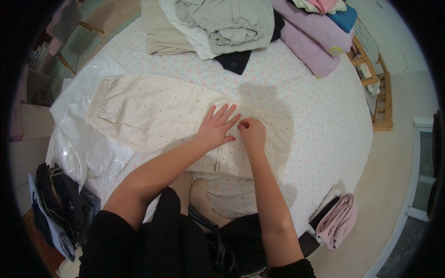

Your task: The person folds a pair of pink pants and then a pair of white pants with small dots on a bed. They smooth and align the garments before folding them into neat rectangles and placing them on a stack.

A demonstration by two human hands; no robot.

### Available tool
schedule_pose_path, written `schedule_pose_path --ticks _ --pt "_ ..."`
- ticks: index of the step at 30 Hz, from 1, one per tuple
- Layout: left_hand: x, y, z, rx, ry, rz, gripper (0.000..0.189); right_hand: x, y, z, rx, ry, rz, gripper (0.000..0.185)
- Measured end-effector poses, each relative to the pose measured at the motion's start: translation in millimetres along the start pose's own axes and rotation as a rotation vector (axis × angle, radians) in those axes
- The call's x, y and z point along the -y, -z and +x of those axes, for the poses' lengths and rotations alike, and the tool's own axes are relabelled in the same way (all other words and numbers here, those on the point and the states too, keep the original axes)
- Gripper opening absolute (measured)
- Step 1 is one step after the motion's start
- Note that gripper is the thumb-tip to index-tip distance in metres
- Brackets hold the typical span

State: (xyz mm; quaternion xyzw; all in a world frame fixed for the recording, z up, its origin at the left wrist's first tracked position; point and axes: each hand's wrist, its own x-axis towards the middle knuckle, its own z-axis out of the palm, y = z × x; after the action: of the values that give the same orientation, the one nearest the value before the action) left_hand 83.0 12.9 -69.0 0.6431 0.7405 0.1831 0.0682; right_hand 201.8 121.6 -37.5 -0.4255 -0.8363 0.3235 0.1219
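Cream dotted fabric pants lie flat across the bed, the gathered elastic waistband at the left and the leg part folded over at the right. My left hand rests palm down on them near the fold's edge, fingers spread. Just right of it, my right hand has its fingers curled, thumb and index together at the cloth; whether they pinch the fabric cannot be made out. Under the waistband end lies a clear plastic sheet or bag.
Folded grey and beige clothes and a pink quilted bedding piece lie at the bed's far side. Dark clothes are piled at the lower left. A folded pink cloth sits at the right edge of the floral bedsheet.
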Motion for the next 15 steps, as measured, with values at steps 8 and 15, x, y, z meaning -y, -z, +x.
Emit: schedule_pose_path --ticks 8,15 --pt "-0.4 1.9 -0.5 -0.004 0.0 -0.014 0.08 -1.7 -4.9 12.7 0.079 -0.03 -0.15 0.012" --pt "-0.4 3.3 -0.4 -0.008 -0.007 -0.018 0.08 -11.3 6.1 14.0 0.196 -0.002 -0.003 0.012"
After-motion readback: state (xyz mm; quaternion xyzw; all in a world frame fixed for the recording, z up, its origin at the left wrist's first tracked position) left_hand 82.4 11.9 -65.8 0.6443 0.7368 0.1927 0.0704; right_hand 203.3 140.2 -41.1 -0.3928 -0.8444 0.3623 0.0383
